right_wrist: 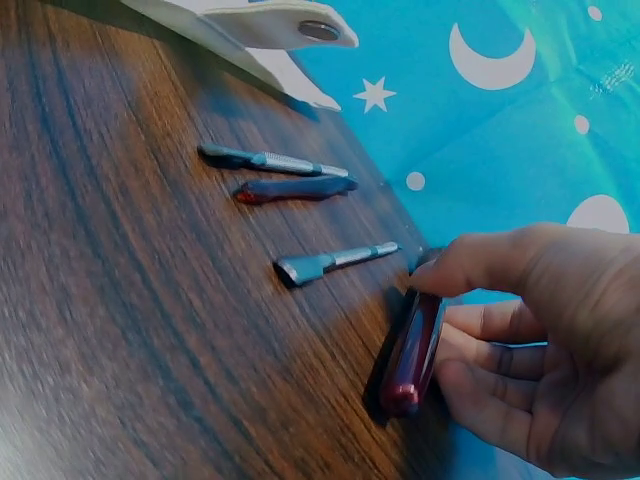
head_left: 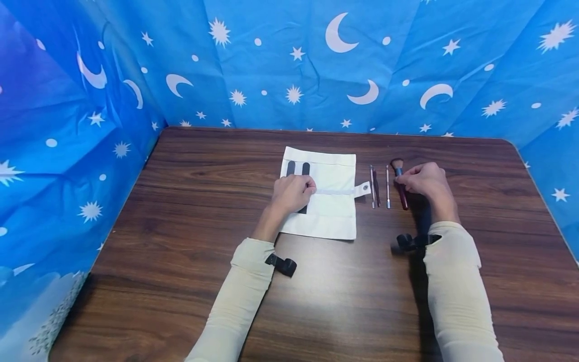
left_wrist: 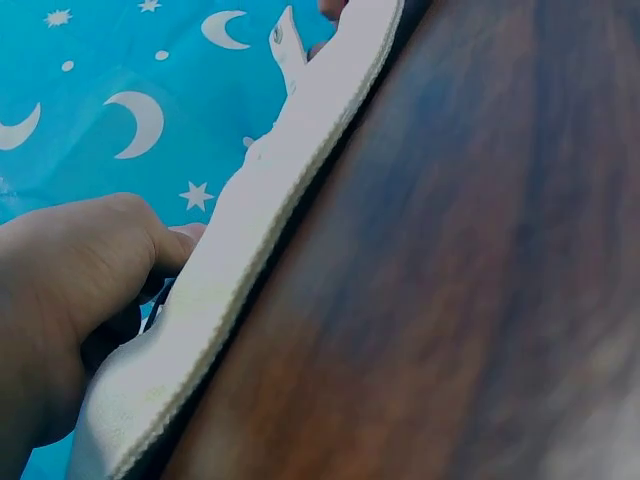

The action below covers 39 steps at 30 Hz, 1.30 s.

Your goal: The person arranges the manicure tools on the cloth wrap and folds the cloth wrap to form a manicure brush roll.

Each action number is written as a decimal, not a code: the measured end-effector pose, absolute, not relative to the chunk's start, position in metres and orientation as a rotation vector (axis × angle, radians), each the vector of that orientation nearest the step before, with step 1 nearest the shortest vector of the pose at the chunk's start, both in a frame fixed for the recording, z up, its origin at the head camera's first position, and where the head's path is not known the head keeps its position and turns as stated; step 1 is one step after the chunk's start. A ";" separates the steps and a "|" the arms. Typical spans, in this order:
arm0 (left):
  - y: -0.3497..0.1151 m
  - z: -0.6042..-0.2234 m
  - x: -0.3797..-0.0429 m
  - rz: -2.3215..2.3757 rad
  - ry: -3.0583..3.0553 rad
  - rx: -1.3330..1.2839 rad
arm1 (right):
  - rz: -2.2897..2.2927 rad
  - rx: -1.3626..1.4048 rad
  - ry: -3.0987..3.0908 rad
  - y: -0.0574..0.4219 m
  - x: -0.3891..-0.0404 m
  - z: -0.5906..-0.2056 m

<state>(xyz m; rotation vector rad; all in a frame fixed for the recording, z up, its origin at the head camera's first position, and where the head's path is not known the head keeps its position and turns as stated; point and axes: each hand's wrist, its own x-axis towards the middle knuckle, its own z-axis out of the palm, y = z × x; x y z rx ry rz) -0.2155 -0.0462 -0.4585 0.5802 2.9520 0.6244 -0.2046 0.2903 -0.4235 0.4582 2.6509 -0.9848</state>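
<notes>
A white fabric roll-up pouch [head_left: 334,173] lies unfolded on the table, with two black flat strips, rounded at the ends, along its left side. My left hand [head_left: 293,193] is over these strips, fingers curled, thumb and forefinger pinching at the thin elastic band [head_left: 334,191] across the pouch's middle. The left wrist view shows the same hand [left_wrist: 90,280] low behind the pouch's edge. Right of the pouch, my right hand [head_left: 425,180] pinches a makeup brush [head_left: 403,198] with a dark red handle and brown bristles. In the right wrist view, thumb and fingers meet around its handle [right_wrist: 410,360].
Between pouch and brush lie slim metal-tipped tools: a silver one [head_left: 373,186], a dark red one [head_left: 377,193] beside it, and another silver one [head_left: 388,186]. The pouch's snap tab [head_left: 362,189] reaches toward them. A blue star-and-moon cloth [head_left: 271,60] hangs behind the wooden table [head_left: 344,301].
</notes>
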 end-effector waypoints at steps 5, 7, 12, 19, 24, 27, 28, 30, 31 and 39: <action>-0.045 -0.459 -0.215 0.658 2.961 0.556 | -1.174 0.466 2.639 0.291 -0.207 -0.419; -0.046 -0.459 -0.215 0.662 2.961 0.552 | -1.350 0.461 2.618 0.288 -0.208 -0.416; -0.046 -0.457 -0.215 0.661 2.944 0.540 | -1.907 0.348 2.427 0.266 -0.214 -0.412; -0.047 -0.454 -0.217 0.641 2.909 0.556 | -2.186 0.205 2.183 0.223 -0.221 -0.408; -0.048 -0.452 -0.218 0.637 2.894 0.567 | -2.119 0.126 2.183 0.193 -0.227 -0.405; -0.049 -0.452 -0.218 0.625 2.895 0.568 | -2.090 0.119 2.172 0.175 -0.234 -0.407; -0.049 -0.452 -0.218 0.622 2.896 0.569 | -2.092 0.135 2.164 0.170 -0.236 -0.408; -0.050 -0.452 -0.218 0.618 2.898 0.569 | -2.105 0.180 2.142 0.160 -0.241 -0.414; -0.050 -0.452 -0.218 0.622 2.899 0.570 | -2.120 0.205 2.123 0.155 -0.243 -0.418; -0.051 -0.453 -0.217 0.662 2.884 0.592 | -2.140 0.265 2.090 0.137 -0.250 -0.447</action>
